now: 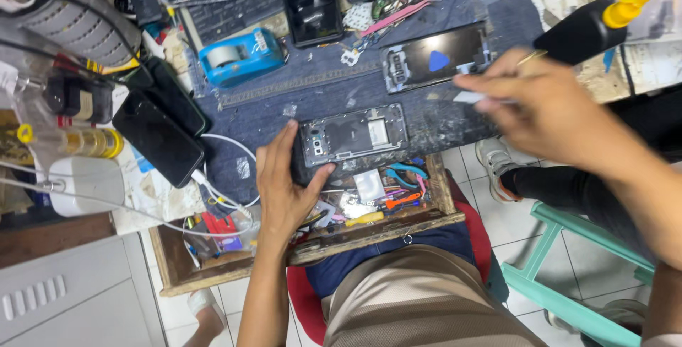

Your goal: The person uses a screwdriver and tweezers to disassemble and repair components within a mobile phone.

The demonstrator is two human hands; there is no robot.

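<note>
While I watch through the head camera, the left hand (284, 187) rests on the surface (455, 116), which is covered in worn blue denim. Its grip is a loose pinch on one opened phone frame (353, 137): fingers along the frame's left end, thumb at its lower edge. The frame lies flat, inner parts facing up, just above the open wooden drawer (398, 225).

The right hand (550, 109) is raised over the surface's right side, blurred. Its grip is closed on one thin pale strip (470, 96); I cannot tell what the strip is. Just beyond it lies one phone back panel (437, 59) with one blue triangular pick (439, 61) on top.

Count of other items:
- one blue tape dispenser (241, 56), upper left of the frame;
- two dark phones (165, 121), side by side at the surface's left edge;
- one black squeeze bottle (586, 31) with yellow nozzle, tilted, right of the right hand;
- one white charging cable (234, 147), looping near the left hand.

The drawer holds a jumble of small tools, too mixed to count.
</note>
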